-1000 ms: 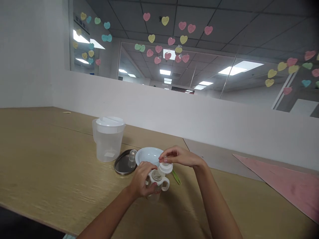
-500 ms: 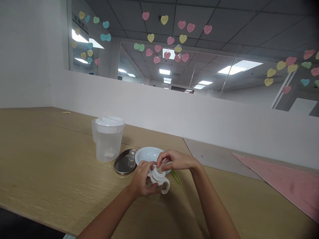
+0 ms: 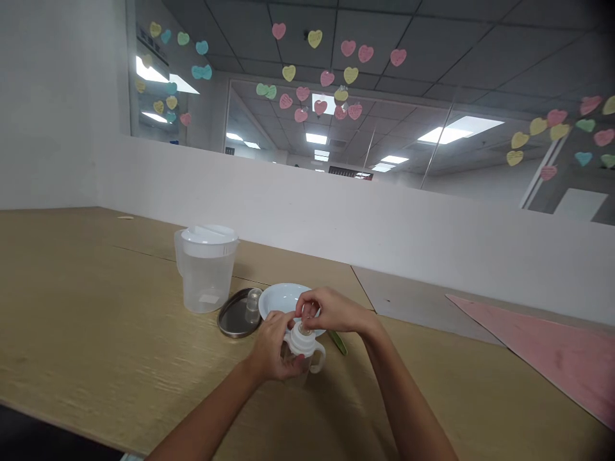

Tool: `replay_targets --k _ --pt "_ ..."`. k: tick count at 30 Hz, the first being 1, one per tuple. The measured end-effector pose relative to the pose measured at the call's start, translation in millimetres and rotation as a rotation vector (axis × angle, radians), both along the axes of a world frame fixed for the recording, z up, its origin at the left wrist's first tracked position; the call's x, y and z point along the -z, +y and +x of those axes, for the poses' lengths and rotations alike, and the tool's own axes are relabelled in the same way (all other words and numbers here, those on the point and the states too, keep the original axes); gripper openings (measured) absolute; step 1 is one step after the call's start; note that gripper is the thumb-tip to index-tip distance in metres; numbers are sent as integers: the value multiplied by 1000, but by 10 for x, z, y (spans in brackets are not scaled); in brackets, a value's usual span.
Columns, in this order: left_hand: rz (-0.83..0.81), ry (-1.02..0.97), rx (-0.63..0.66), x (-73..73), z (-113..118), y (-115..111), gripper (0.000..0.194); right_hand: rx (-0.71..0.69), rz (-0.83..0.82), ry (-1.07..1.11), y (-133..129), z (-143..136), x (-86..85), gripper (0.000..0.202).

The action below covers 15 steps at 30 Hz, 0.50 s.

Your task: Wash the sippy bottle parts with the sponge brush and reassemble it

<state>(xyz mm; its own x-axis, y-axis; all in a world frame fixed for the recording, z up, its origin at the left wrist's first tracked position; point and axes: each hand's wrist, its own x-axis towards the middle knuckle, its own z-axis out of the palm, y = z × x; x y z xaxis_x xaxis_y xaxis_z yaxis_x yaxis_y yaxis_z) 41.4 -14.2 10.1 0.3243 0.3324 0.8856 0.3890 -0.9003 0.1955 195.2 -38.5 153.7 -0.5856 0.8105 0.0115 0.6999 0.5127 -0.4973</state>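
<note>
My left hand (image 3: 276, 349) is wrapped round a baby bottle (image 3: 302, 342) with a white collar and white side handles, near the table's front. Over its top, my right hand (image 3: 331, 310) pinches the clear bottle nipple (image 3: 305, 327) between thumb and fingers; the fingertips partly hide it. Just behind my hands sits a white bowl (image 3: 283, 298), partly covered by them. A green-handled utensil (image 3: 338, 342) lies to the right of the bottle. Left of the bowl, a clear bottle cap (image 3: 253, 299) stands on a dark metal tray (image 3: 235, 318).
A translucent lidded pitcher (image 3: 206, 272) holding clear liquid stands behind the tray on the left. A pink sheet (image 3: 542, 352) lies at the right of the wooden table (image 3: 96, 320). Behind rises a white wall (image 3: 288, 205) with a window above, dotted with heart-shaped notes.
The right-hand fingers have lifted slightly and shifted at the nipple, with the wrist bent a little more. The left hand still holds the bottle in the same place.
</note>
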Motion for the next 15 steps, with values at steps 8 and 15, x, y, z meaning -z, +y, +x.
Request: replay_targets --k 8,15 --pt "-27 9 -57 -4 29 -29 51 210 89 -134 -26 -175 112 17" --pt "-29 -9 -66 -6 34 -28 48 188 189 -223 -100 -223 77 26"
